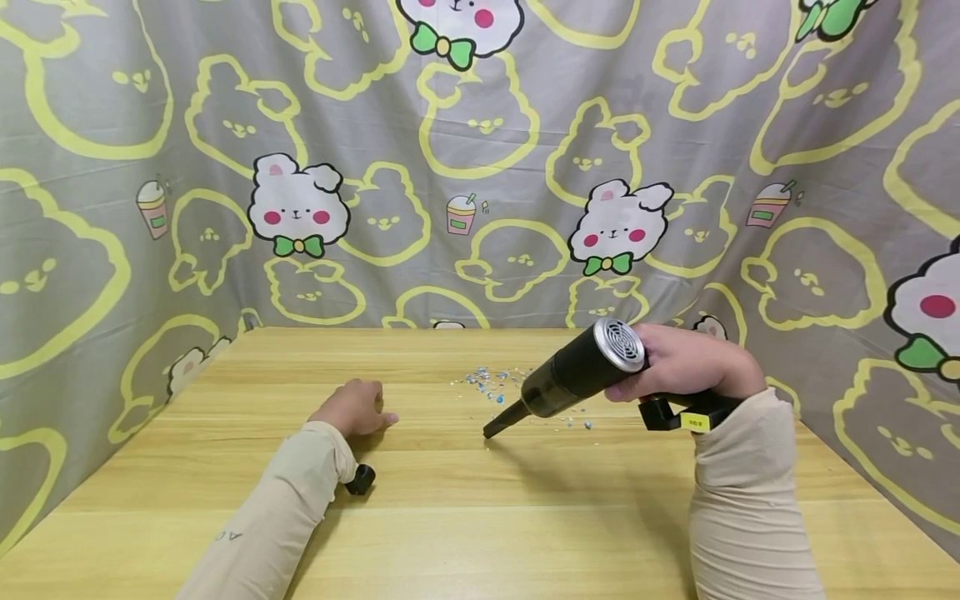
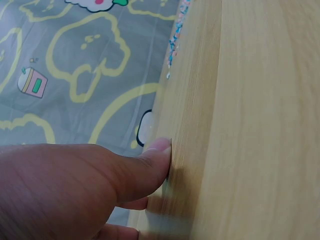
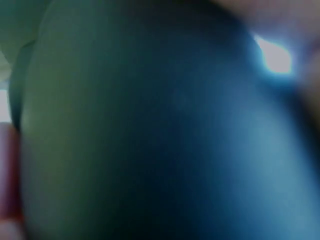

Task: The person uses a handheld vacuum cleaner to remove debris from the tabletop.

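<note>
My right hand (image 1: 686, 362) grips a black handheld vacuum cleaner (image 1: 573, 371) with a silver vented end cap. Its narrow nozzle (image 1: 506, 418) slants down to the left, the tip close to the wooden table. Blue and white scraps (image 1: 491, 382) lie scattered behind and beside the nozzle. In the right wrist view the dark vacuum body (image 3: 150, 125) fills most of the picture, blurred. To the left, my left hand (image 1: 356, 408) rests on the table holding nothing, fingers loosely bent and thumb toward the scraps. The left wrist view shows its thumb (image 2: 145, 167) near the wood.
The light wooden table (image 1: 420, 533) runs back to a grey curtain (image 1: 375, 125) with yellow bear outlines and white bear faces, which also hangs along both sides. A few stray scraps (image 1: 588, 425) lie right of the nozzle. Small black wrist devices (image 1: 361, 479) sit at both sleeves.
</note>
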Motion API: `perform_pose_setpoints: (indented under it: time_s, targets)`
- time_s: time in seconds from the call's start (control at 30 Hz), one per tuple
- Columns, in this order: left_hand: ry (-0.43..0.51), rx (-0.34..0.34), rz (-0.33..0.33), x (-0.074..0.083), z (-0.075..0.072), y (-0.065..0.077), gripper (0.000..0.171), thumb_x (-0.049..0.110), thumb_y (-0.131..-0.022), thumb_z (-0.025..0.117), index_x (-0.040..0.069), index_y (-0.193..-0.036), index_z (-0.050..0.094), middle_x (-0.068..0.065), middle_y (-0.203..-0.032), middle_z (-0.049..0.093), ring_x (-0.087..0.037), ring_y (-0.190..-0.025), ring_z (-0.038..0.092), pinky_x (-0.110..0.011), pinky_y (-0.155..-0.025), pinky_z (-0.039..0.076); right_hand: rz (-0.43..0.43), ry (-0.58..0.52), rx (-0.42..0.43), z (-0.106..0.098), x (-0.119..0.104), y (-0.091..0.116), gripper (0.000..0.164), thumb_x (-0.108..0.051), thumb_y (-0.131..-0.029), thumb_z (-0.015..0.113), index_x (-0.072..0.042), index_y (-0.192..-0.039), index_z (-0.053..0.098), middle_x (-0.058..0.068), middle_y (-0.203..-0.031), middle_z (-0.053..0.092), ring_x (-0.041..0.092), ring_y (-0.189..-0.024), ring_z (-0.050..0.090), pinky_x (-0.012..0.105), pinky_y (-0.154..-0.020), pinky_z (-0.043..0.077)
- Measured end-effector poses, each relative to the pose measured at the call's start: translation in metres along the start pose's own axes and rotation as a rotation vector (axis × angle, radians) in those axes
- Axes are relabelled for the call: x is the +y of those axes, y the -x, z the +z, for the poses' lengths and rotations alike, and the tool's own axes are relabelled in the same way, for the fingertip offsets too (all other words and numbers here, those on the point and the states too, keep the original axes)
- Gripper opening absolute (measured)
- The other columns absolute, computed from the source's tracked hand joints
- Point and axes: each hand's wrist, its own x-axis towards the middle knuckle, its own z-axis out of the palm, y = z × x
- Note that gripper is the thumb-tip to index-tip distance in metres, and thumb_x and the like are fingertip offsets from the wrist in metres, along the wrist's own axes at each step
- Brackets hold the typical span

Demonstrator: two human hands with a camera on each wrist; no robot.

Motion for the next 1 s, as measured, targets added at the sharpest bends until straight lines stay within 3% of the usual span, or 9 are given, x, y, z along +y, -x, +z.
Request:
perform_pose_setpoints:
  time_s: [0.4, 0.67, 1.0]
  targets:
    - [0.006, 0.006, 0.001, 0.0012, -0.0015, 0.0032, 0.040, 0.035, -0.087, 0.068, 0.000, -0.103, 0.058, -0.017, -0.102, 0.062, -0.030, -0.090, 0.058, -0.048, -0.081, 0.050, -0.027, -0.008, -0.019, -0.0021, -0.0016, 0.0039, 0.038, -0.026, -0.080, 0.076, -0.012, -0.112, 0.062, 0.000, -0.102, 0.068, 0.015, -0.085, 0.060, 0.035, -0.078, 0.050]
    - [0.000, 0.006, 0.006, 0.0008, -0.0013, 0.0028, 0.040, 0.035, -0.087, 0.067, 0.000, -0.104, 0.058, -0.017, -0.103, 0.062, -0.031, -0.092, 0.058, -0.048, -0.082, 0.050, -0.001, -0.028, -0.016, -0.0018, -0.0012, 0.0047, 0.039, -0.025, -0.080, 0.076, -0.010, -0.113, 0.062, 0.002, -0.101, 0.067, 0.017, -0.085, 0.060, 0.037, -0.078, 0.050]
    - [-0.008, 0.005, 0.007, -0.0002, -0.0004, 0.0001, 0.041, 0.036, -0.087, 0.067, -0.001, -0.104, 0.058, -0.018, -0.104, 0.062, -0.033, -0.096, 0.058, -0.049, -0.085, 0.049, 0.045, -0.097, 0.024, -0.0025, 0.0003, 0.0056, 0.029, -0.019, -0.081, 0.074, -0.005, -0.104, 0.062, 0.006, -0.078, 0.062, 0.018, -0.064, 0.060, 0.034, -0.061, 0.053]
